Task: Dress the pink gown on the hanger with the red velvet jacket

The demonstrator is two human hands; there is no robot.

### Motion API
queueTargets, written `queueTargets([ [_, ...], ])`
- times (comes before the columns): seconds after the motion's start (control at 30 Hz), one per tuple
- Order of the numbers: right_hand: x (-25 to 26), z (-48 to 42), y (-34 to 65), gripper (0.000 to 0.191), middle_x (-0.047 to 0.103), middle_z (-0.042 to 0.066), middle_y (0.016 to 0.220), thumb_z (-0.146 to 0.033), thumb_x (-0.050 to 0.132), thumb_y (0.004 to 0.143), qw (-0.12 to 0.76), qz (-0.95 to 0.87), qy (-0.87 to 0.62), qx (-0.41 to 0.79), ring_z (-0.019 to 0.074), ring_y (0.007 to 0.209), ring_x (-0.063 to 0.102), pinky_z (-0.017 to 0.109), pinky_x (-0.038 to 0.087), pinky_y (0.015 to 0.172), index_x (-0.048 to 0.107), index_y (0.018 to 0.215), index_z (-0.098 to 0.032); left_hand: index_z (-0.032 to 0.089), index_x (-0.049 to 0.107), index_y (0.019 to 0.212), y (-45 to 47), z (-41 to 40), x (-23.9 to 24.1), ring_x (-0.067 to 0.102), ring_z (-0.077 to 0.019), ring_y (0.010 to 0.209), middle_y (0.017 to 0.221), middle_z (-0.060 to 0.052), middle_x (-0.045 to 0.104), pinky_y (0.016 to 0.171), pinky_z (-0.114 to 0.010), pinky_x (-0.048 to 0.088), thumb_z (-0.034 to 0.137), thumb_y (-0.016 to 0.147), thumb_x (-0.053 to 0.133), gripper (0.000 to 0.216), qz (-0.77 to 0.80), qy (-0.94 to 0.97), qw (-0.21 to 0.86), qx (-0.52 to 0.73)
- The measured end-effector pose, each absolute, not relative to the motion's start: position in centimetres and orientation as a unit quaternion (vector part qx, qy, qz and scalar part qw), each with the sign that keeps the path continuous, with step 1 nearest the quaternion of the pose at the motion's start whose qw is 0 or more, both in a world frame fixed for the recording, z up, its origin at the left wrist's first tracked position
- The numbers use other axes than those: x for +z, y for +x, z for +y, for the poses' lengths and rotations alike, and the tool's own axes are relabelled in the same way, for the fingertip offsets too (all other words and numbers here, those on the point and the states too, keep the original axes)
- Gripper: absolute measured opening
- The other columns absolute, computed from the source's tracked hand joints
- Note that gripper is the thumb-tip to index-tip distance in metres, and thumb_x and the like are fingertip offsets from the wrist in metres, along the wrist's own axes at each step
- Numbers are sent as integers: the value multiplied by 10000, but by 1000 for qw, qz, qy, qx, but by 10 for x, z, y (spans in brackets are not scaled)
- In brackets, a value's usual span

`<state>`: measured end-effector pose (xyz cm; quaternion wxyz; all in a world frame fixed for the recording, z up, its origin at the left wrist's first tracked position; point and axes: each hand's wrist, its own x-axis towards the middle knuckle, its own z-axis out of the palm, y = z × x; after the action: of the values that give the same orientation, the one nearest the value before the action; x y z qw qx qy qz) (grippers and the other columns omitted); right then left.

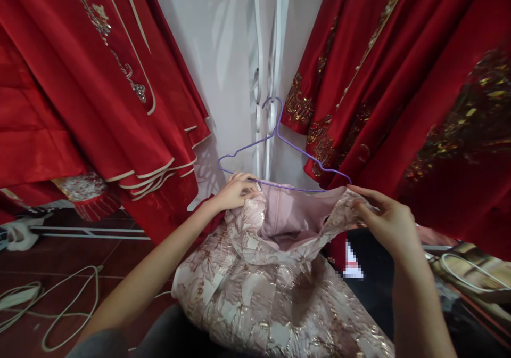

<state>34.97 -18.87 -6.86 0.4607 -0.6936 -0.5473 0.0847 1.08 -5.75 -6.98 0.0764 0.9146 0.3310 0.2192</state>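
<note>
A pink brocade dress (255,289) with a metallic pattern hangs low in front of me, its neckline spread to show the plain pink lining. Above it is a thin purple clothes hanger (297,144), its lower bar running along the back of the neckline. My left hand (238,192) is closed on the dress's left edge, close to the hanger bar. The opposite edge is pinched between thumb and fingers of my right hand (385,219), beside the hanger's right end. The hanger's hook overlaps a white rack; whether it hangs there I cannot tell.
Red embroidered garments hang at the left (131,91) and right (383,81). Between them stands a white metal rack post (259,38). A white cable (93,304) lies coiled on the red tiled floor. Dark items and a pixelated white patch show behind my right arm.
</note>
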Motion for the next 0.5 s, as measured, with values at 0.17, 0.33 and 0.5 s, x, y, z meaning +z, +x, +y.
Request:
queueTargets([
  [0.17, -67, -189, 361, 397, 736, 69, 824, -347, 567, 749, 425, -461, -779, 12, 288, 813, 671, 419, 482, 776, 711, 1107, -253, 242, 688, 831, 3, -72, -64, 464, -241, 1186, 1273, -22, 570, 1064, -484, 209, 315, 883, 525, 185, 339, 910, 102, 216],
  [0.33, -70, -175, 366, 398, 730, 104, 799, -299, 546, 745, 422, -453, -784, -30, 306, 816, 665, 435, 481, 790, 725, 1090, -212, 247, 679, 837, 0, -82, -62, 457, -239, 1189, 1282, -16, 559, 1053, -478, 204, 284, 890, 512, 178, 333, 912, 102, 219],
  [0.5, -72, -161, 376, 386, 731, 81, 779, -267, 572, 723, 430, -450, -782, -23, 280, 798, 674, 423, 502, 789, 730, 1073, -220, 245, 677, 835, 0, -83, -61, 461, -239, 1187, 1279, -17, 559, 1052, -481, 198, 275, 888, 513, 175, 329, 912, 102, 220],
])
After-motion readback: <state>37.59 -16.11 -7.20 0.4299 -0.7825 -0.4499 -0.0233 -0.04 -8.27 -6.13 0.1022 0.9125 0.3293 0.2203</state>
